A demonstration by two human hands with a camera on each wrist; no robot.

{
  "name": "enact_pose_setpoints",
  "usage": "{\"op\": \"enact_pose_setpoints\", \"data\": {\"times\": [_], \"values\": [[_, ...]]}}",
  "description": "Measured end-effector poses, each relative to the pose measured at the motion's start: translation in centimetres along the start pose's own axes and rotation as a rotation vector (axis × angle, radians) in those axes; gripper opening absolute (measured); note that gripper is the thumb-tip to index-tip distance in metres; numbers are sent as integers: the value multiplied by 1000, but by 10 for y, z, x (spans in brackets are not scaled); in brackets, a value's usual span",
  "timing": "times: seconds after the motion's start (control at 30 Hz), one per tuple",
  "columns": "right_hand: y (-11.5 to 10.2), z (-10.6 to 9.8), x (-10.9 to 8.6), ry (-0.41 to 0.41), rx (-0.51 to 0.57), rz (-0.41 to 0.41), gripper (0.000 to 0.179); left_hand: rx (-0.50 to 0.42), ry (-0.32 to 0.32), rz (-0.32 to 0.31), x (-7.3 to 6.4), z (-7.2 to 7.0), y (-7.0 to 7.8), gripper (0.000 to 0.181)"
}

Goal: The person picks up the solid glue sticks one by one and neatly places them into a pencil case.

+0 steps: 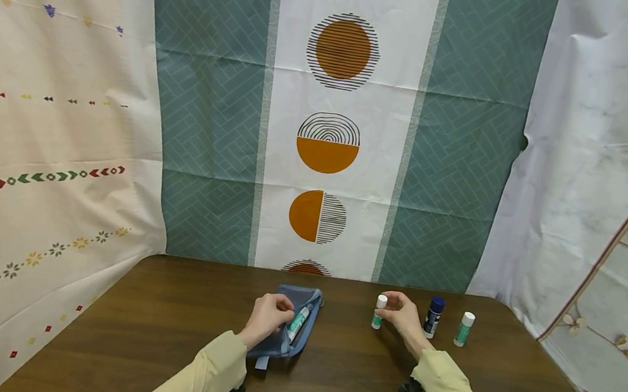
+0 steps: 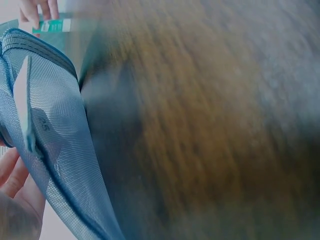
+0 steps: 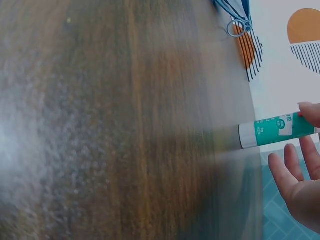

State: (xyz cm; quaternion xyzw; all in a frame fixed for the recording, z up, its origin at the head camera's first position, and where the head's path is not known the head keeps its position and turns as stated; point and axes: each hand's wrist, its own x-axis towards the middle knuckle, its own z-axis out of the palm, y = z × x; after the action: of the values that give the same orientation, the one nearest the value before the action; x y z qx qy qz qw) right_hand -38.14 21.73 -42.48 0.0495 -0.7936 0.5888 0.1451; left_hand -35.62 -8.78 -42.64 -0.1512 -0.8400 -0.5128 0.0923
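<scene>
A blue zip pouch with mesh sides lies on the table, and a green-and-white glue stick is in its opening. My left hand pinches the near-left edge of the pouch's opening; in the left wrist view the mesh hides part of that hand. Farther right, my right hand pinches a second glue stick, with green label and white ends, between thumb and fingers. It is upright, and whether its base touches the table I cannot tell.
To the right of my right hand stand a dark blue capped tube and another green glue stick with a white cap. The brown wooden table ends at a patterned cloth backdrop.
</scene>
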Motion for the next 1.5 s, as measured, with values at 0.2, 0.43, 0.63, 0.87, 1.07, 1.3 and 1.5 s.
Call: {"op": "enact_pose_setpoints", "data": {"times": [0.2,0.43,0.63,0.87,1.07,1.3,1.5], "values": [[1,2,0,7,-5,12,39,-2,-3,2,0,0,0,9],[2,3,0,11,-7,30,39,3,-2,4,2,0,-1,9],[2,4,1,7,14,43,38,19,7,6,4,2,-1,8],[3,4,2,4,68,54,36,31,5,11,5,2,0,6],[3,4,2,18,85,74,35,24,0,14,4,2,0,7],[0,6,2,14,104,83,36,22,2,9,3,1,0,7],[-2,7,0,-6,116,92,36,23,3,-2,2,1,-1,9]]}}
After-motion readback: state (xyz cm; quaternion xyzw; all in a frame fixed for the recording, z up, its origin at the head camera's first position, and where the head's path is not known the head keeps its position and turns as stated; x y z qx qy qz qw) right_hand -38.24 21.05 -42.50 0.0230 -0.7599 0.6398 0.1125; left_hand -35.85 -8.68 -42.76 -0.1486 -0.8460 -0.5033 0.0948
